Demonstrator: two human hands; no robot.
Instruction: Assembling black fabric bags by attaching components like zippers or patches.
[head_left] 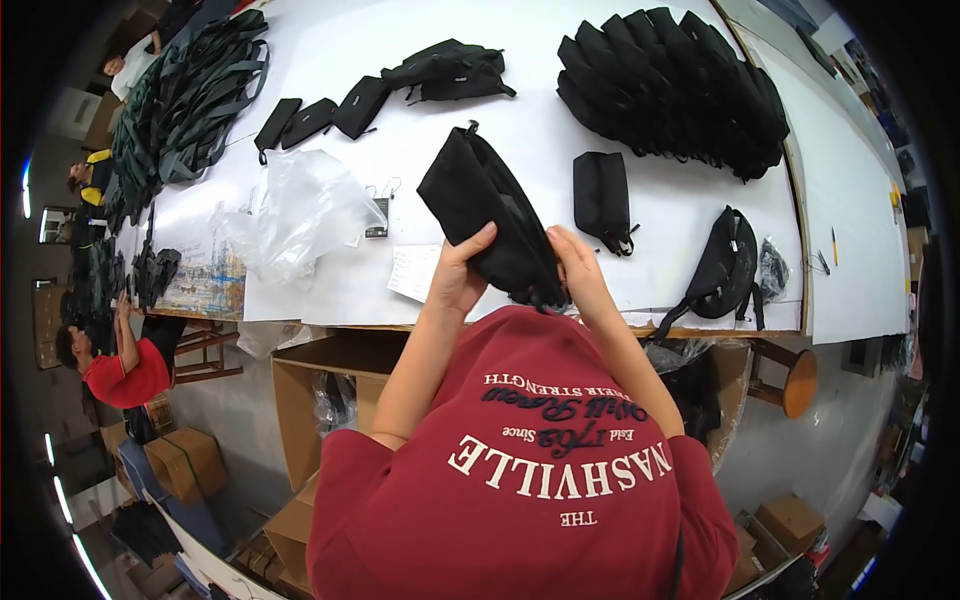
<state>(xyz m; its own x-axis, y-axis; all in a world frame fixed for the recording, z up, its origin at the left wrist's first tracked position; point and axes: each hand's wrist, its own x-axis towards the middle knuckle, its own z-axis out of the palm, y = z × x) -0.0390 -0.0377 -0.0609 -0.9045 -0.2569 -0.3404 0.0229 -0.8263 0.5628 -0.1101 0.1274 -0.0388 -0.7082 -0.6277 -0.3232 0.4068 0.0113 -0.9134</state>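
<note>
Both hands — left hand, right hand — grip one black pouch, lifted above the table's near edge. Three small pouches lie toward the far-left corner — one clear plastic bag nearer.

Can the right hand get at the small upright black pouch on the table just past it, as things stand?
Probably not right away: the right hand is gripping the black bag together with the left hand. The small black pouch stands close by with bare white table between, so the path looks open.
</note>
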